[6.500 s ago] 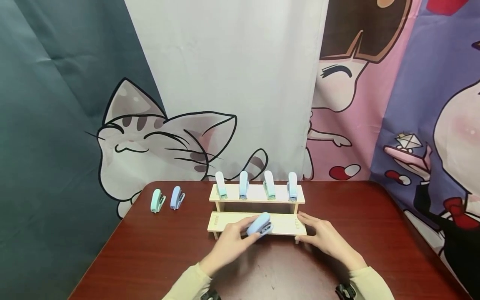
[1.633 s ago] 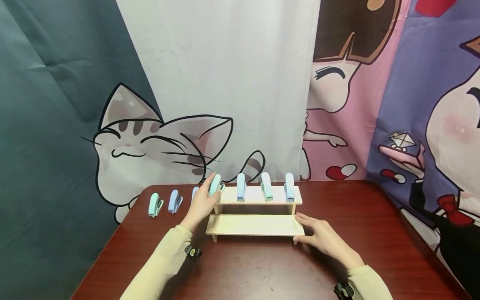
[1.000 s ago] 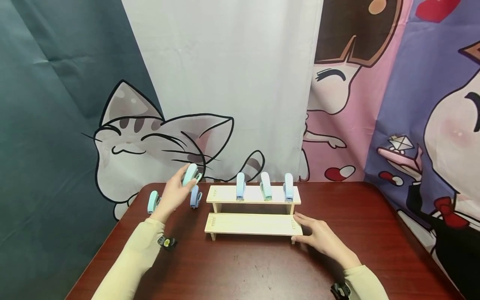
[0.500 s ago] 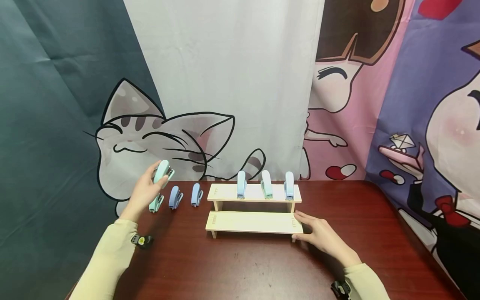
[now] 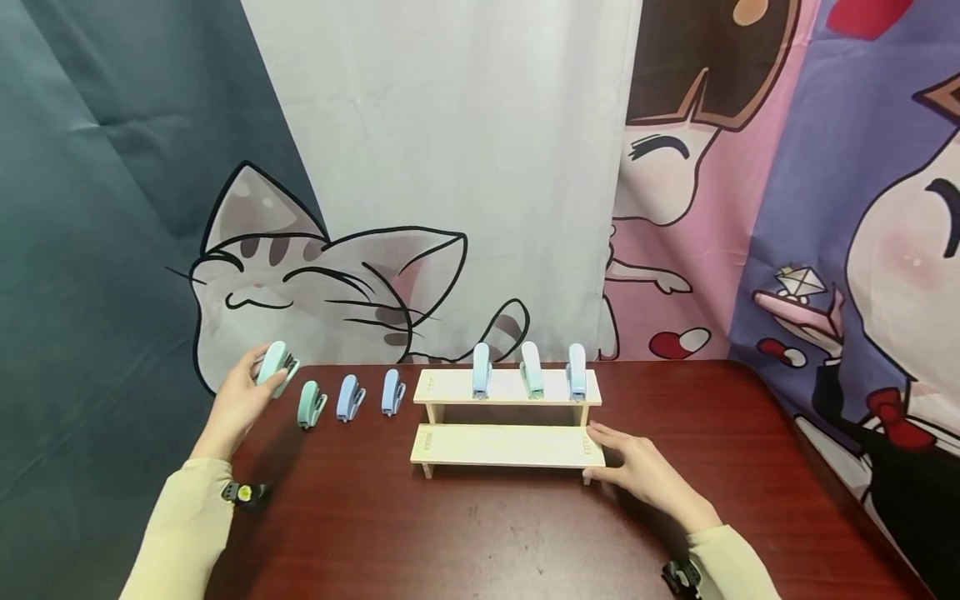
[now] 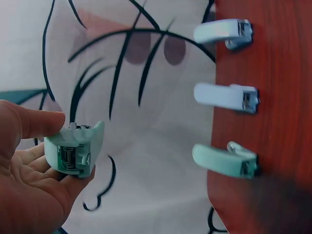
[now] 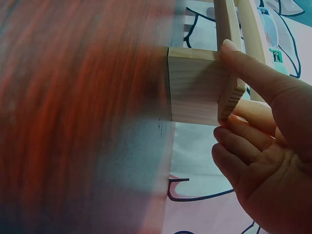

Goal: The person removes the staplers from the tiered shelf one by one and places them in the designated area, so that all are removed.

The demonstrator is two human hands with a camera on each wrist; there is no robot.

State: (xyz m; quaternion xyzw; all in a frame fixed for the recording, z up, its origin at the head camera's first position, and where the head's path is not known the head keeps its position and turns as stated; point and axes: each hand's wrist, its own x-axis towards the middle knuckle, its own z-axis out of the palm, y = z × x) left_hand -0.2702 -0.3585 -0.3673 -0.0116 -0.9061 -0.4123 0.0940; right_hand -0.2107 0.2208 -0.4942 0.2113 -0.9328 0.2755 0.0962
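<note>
My left hand (image 5: pixel 234 410) grips a mint-green stapler (image 5: pixel 273 368) between thumb and fingers, raised near the table's back left corner. In the left wrist view, one end of this stapler (image 6: pixel 70 155) faces the camera. Just right of it, a row on the table holds another mint stapler (image 5: pixel 310 405) and two blue staplers (image 5: pixel 349 398). My right hand (image 5: pixel 651 479) pinches the right end of a two-step wooden rack (image 5: pixel 502 446) at its lower step, thumb on one side and fingers on the other. Two blue staplers (image 5: pixel 577 372) and one mint stapler (image 5: pixel 532 370) stand on the upper step.
The dark red table (image 5: pixel 480 533) ends at the back against a printed cartoon curtain (image 5: pixel 480 167). The rack's lower step bears no stapler. To the left, the table edge runs beneath my left forearm.
Earlier my left hand held a blue stapler before the rack; that one now stands in the left row. Since then it has lifted the upper step's leftmost mint stapler and carried it left. Right hand stays.
</note>
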